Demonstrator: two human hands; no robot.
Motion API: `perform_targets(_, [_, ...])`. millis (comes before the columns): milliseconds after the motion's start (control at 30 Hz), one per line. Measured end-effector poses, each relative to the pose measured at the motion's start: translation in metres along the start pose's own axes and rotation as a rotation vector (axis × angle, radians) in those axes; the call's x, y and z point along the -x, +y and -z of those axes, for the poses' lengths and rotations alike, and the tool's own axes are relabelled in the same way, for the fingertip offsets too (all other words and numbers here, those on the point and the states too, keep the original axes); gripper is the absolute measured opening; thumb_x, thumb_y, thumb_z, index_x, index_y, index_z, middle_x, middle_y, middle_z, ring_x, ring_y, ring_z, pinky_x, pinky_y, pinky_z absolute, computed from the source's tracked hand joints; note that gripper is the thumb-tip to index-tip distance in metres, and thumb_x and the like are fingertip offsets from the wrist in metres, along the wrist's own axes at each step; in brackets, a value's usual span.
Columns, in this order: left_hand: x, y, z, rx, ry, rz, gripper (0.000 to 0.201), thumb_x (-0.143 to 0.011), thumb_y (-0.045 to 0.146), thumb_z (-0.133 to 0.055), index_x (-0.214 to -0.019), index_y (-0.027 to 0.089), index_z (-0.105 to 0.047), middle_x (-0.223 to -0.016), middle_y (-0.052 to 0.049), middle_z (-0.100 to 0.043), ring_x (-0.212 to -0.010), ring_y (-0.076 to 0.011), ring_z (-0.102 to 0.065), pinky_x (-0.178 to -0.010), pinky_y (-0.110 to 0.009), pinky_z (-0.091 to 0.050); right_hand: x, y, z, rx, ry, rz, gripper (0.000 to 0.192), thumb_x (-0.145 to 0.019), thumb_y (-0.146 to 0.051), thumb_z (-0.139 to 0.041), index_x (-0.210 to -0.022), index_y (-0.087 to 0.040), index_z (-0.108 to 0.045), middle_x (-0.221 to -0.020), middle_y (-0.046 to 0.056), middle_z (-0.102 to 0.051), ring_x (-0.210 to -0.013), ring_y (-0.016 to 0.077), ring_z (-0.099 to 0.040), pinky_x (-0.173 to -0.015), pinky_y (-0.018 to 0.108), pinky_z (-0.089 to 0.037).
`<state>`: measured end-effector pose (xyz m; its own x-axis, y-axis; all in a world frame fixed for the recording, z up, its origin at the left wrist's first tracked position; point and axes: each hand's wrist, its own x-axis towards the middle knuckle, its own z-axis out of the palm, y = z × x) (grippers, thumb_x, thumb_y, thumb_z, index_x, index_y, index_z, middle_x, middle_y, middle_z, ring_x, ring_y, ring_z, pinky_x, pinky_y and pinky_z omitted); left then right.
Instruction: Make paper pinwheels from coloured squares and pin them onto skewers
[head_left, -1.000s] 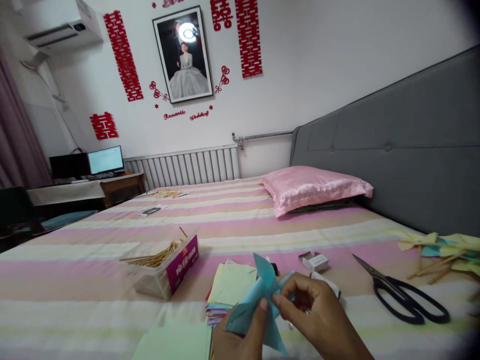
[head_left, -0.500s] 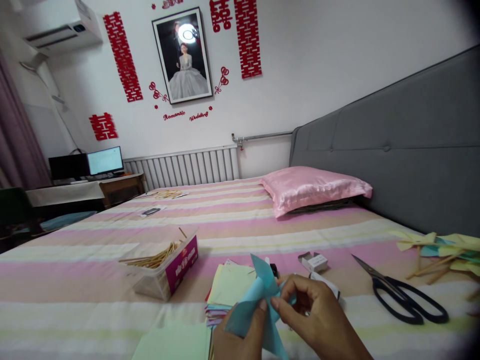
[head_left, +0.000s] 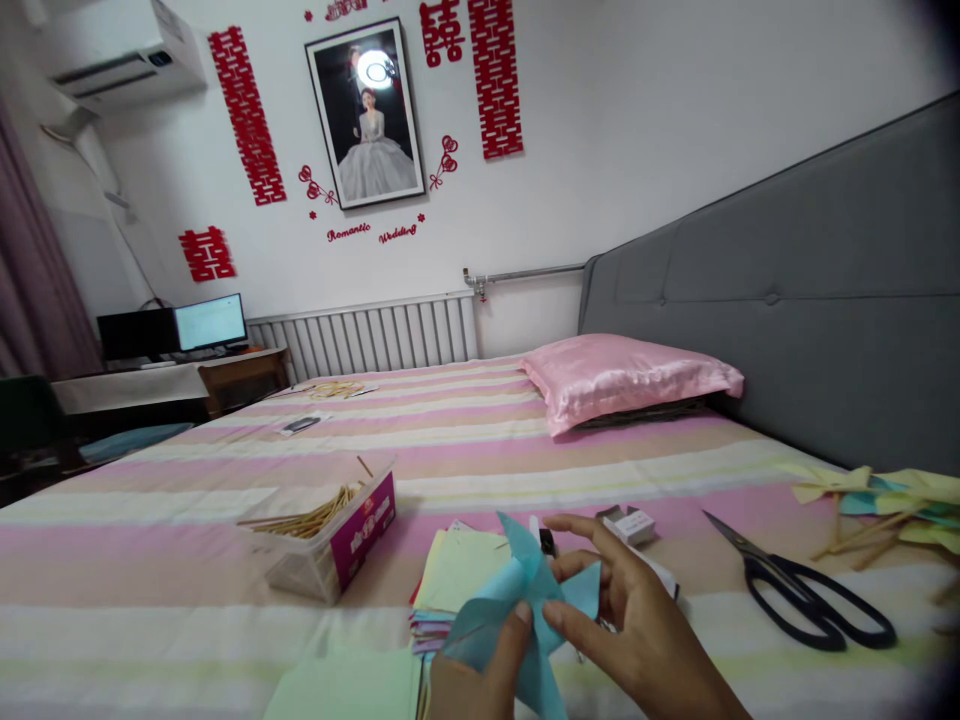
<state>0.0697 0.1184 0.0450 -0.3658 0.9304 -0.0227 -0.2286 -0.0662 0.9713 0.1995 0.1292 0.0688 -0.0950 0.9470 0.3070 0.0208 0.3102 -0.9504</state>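
Lt-blue paper pinwheel [head_left: 535, 578], pointed blades splayed, btwn L hand [head_left: 480, 682] & R hand [head_left: 639, 618]

A striped bed [head_left: 150, 590] carries a plastic box [head_left: 367, 530] of sticks [head_left: 319, 517] at near left, a paper stack [head_left: 459, 570] at near centre, scissors [head_left: 806, 597] at near right, and a pink pillow [head_left: 630, 375] at far right.

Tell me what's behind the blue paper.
Paper stack, pale yellow on top, and a small black object. The blue paper hides the stack's near right corner.

The right hand [head_left: 637, 615] no longer pinches: its index finger lifts away to the far side, baring the blue paper pinwheel's [head_left: 534, 585] right blade.
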Motion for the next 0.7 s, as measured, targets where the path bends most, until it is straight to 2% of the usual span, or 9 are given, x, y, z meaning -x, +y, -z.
perform_targets(100, [0.002, 0.004, 0.001, -0.184, 0.044, -0.081, 0.022, -0.051, 0.037, -0.076, -0.059, 0.016, -0.072, -0.061, -0.01, -0.073, -0.07, -0.0302, -0.066, -0.075, -0.037, -0.048, -0.001, 0.002, 0.001, 0.033, 0.017, 0.002, 0.051, -0.065, -0.026, -0.065, -0.113, -0.023, -0.048, -0.077, 0.002, -0.068, -0.067, 0.0195, -0.062, -0.057, 0.028, -0.045])
perform_targets(200, [0.001, 0.003, 0.002, -0.279, 0.102, -0.05, 0.022, -0.05, 0.036, -0.076, -0.057, 0.016, -0.071, -0.06, -0.011, -0.073, -0.066, -0.0301, -0.066, -0.067, -0.035, -0.049, -0.001, 0.003, 0.001, -0.006, -0.026, -0.023, 0.05, -0.066, -0.024, -0.063, -0.113, -0.022, -0.046, -0.072, 0.001, -0.066, -0.066, 0.0197, -0.063, -0.057, 0.029, -0.046])
perform_targets(333, [-0.002, -0.005, 0.003, -0.273, 0.144, -0.016, 0.021, -0.051, 0.034, -0.075, -0.059, 0.015, -0.07, -0.062, -0.011, -0.074, -0.065, -0.0285, -0.066, -0.062, -0.033, -0.049, -0.002, 0.005, -0.002, -0.091, -0.046, -0.033, 0.046, -0.067, -0.025, -0.062, -0.11, -0.02, -0.046, -0.067, -0.001, -0.063, -0.066, 0.0192, -0.063, -0.057, 0.028, -0.046])
perform_targets(467, [-0.001, -0.007, 0.001, -0.25, 0.138, -0.011, 0.027, -0.049, 0.041, -0.075, -0.053, 0.015, -0.069, -0.056, -0.011, -0.072, -0.058, -0.0277, -0.065, -0.055, -0.032, -0.048, -0.003, 0.011, -0.004, -0.118, -0.04, -0.041, 0.044, -0.068, -0.025, -0.063, -0.108, -0.019, -0.046, -0.069, 0.001, -0.065, -0.067, 0.0189, -0.062, -0.058, 0.029, -0.046])
perform_targets(633, [0.005, -0.003, -0.006, -0.193, 0.073, 0.015, 0.04, -0.044, 0.051, -0.075, -0.042, 0.013, -0.062, -0.039, -0.008, -0.062, -0.037, -0.0167, -0.054, -0.041, -0.026, -0.04, -0.004, 0.014, -0.007, -0.181, -0.021, -0.054, 0.041, -0.069, -0.029, -0.065, -0.104, -0.018, -0.046, -0.074, 0.004, -0.067, -0.07, 0.0208, -0.063, -0.061, 0.032, -0.048])
perform_targets(700, [0.005, -0.003, -0.007, -0.168, 0.068, 0.031, 0.042, -0.043, 0.052, -0.075, -0.041, 0.012, -0.061, -0.037, -0.007, -0.06, -0.035, -0.0145, -0.051, -0.039, -0.025, -0.038, -0.004, 0.013, -0.008, -0.183, -0.005, -0.046, 0.04, -0.07, -0.03, -0.065, -0.103, -0.018, -0.046, -0.074, 0.005, -0.067, -0.073, 0.0219, -0.064, -0.063, 0.033, -0.048])
